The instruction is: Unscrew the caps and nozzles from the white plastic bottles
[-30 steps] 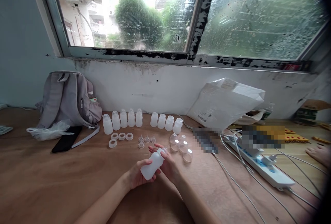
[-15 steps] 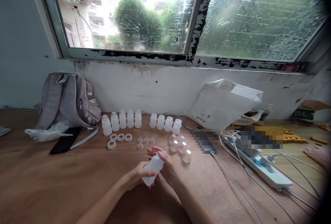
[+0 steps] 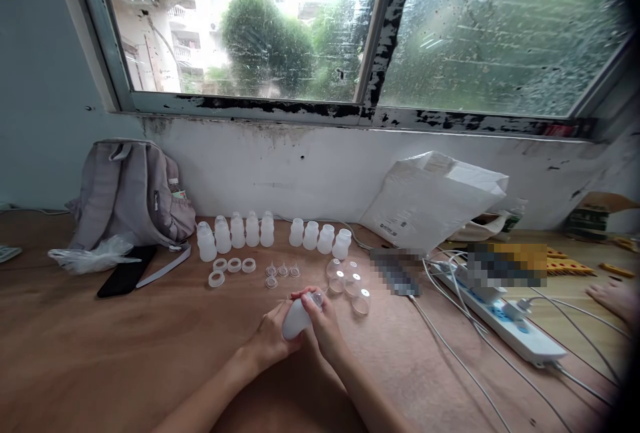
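A frosted white baby bottle [image 3: 296, 320] is held tilted between my hands, its top pointing up and to the right. My left hand [image 3: 275, 330] wraps around the body. My right hand [image 3: 323, 320] is closed around the neck end, where a clear top shows between the fingers. Beyond my hands lie several clear nipples [image 3: 283, 271], with white collar rings [image 3: 234, 265] to their left and clear caps [image 3: 360, 302] to the right. Farther back, several capped bottles [image 3: 237, 230] stand in a row beside several open-necked bottles [image 3: 326, 239].
A grey backpack [image 3: 125, 193], a plastic bag [image 3: 95, 256] and a black flat object [image 3: 126, 273] are at the left. A white bag [image 3: 435, 200] leans against the wall. Cables run from a power strip [image 3: 505, 320] at the right. Another person's hand [image 3: 613, 300] rests at the far right.
The bottle has tipped and been drawn in between my hands. My right fingers have closed around its neck end, and my left hand has shifted along the body.
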A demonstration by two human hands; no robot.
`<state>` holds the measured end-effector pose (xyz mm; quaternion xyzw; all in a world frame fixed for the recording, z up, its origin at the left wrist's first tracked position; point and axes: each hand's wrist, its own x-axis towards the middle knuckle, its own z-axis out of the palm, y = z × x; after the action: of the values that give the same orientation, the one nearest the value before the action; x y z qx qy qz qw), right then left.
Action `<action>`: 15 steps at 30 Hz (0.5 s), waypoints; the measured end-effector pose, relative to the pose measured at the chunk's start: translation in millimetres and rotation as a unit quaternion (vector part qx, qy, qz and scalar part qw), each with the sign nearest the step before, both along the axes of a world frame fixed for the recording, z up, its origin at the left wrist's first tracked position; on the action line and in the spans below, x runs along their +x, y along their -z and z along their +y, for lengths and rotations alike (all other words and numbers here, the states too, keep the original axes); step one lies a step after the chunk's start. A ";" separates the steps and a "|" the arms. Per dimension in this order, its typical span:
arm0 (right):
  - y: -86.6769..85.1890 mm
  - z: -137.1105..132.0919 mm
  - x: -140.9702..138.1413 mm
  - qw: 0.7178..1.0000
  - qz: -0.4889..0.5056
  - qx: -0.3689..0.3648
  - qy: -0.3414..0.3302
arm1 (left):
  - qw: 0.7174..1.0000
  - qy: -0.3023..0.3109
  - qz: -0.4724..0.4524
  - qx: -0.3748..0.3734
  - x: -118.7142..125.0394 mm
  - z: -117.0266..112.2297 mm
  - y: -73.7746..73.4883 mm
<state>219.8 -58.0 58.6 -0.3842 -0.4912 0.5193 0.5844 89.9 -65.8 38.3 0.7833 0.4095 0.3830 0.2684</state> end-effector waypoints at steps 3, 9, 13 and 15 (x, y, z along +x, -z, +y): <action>3.9 3.3 3.9 0.996 -0.086 0.030 0.025 | 0.998 -0.034 0.029 0.045 -2.5 4.1 6.5; 1.5 17.8 28.7 0.937 -0.287 0.163 0.113 | 0.995 -0.083 0.034 0.054 -12.8 7.1 -1.8; -2.6 30.3 56.1 0.828 -0.473 0.149 0.262 | 0.993 -0.111 0.020 0.048 -17.5 7.4 -4.8; -3.0 33.0 69.5 0.755 -0.568 0.081 0.317 | 0.993 -0.112 0.009 0.045 -18.6 9.0 -3.1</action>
<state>289.3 -25.0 61.7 -0.6931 -0.6234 -0.0513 0.3582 71.2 -56.8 41.5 0.7470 0.4796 0.4220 0.1843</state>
